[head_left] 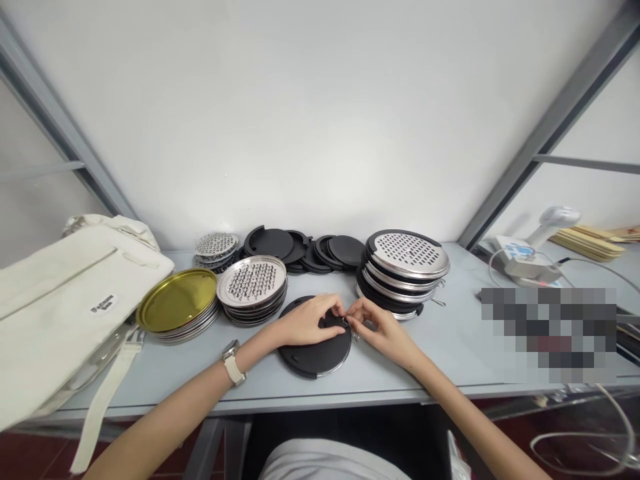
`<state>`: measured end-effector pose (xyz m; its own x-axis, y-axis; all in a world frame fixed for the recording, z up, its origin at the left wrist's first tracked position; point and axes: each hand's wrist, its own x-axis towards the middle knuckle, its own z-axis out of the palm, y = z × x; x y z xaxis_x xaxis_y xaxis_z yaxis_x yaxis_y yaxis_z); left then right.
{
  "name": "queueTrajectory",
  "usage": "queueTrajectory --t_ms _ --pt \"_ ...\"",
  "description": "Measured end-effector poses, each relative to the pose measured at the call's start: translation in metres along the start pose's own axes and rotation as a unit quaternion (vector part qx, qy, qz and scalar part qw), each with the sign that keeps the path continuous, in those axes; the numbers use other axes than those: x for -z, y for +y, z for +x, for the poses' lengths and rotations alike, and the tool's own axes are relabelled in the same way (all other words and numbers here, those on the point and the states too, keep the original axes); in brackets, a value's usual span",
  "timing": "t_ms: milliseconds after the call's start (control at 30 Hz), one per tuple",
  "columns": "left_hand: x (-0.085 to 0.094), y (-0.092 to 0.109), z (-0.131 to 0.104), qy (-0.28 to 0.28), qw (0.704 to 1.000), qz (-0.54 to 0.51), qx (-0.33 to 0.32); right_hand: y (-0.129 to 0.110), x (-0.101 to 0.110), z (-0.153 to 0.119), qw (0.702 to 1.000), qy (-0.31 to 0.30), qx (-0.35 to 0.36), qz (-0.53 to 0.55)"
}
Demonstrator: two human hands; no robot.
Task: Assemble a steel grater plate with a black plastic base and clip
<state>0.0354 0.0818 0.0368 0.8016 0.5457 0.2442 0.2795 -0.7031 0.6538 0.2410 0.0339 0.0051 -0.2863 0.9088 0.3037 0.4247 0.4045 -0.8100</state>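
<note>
A round black disc [313, 357] with a thin metal edge lies flat near the table's front. My left hand [313, 321] rests over its upper part, thumb and fingers bent toward a small metal ring or clip [345, 321] at the disc's right edge. From the right, my right hand [376, 326] pinches the same small metal piece between thumb and forefinger. The fingertips of both hands nearly meet there. Close behind my right hand stands a tall stack of black discs and perforated metal plates [411, 254].
Grater plates [253, 282] and gold-topped round plates [177, 301] are stacked on the left, beside a cream bag [75, 300]. Black discs [346, 251] lie along the wall. A white scanner [560, 217] on its stand and a blurred patch are at the right.
</note>
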Motion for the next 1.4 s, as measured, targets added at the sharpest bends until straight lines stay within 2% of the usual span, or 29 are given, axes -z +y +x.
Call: queueTrajectory --t_ms 333,733,1000,1400 --pt "-0.001 0.000 -0.002 0.008 1.000 0.008 -0.006 -0.001 -0.002 0.001 1.000 0.006 -0.011 -0.014" --pt "0.001 0.002 -0.001 -0.008 0.995 0.066 -0.071 -0.009 -0.003 -0.002 1.000 -0.012 0.006 -0.028" --pt "0.000 0.003 -0.002 -0.002 0.995 0.090 -0.053 -0.008 -0.004 -0.003 0.999 -0.002 0.012 -0.045" --pt "-0.003 0.004 -0.001 0.030 0.994 0.096 -0.033 -0.009 -0.004 -0.007 0.999 -0.034 0.031 -0.011"
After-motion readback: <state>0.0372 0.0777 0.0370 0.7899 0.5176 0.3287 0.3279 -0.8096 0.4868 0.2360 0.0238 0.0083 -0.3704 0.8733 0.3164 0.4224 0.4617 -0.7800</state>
